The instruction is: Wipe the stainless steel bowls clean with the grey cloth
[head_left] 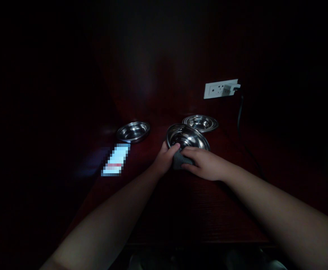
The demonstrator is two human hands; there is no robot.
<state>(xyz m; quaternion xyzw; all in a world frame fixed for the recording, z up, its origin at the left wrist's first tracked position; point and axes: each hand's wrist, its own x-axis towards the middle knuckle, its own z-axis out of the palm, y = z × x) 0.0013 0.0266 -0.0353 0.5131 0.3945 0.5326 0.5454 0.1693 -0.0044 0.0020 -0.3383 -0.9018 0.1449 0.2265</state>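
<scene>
A shiny metal bowl (pixel 190 135) is tilted toward me above the dark red table. My left hand (pixel 168 154) grips its left rim, thumb on the inner side and the other fingers mostly hidden behind. My right hand (pixel 205 162) is closed on a dark grey cloth (pixel 182 161), which lies against the bowl's near edge. Behind the held bowl, another metal bowl with a wide rim (pixel 200 123) rests on the table. To the left sits one more metal bowl (pixel 134 131), upright.
A lit phone (pixel 115 160), its screen blurred out, lies left of my hands. On the back wall is a white socket plate (pixel 220 89) with a plug in it; a dark cable (pixel 239 114) hangs down to the table (pixel 209 210). Surroundings are very dark.
</scene>
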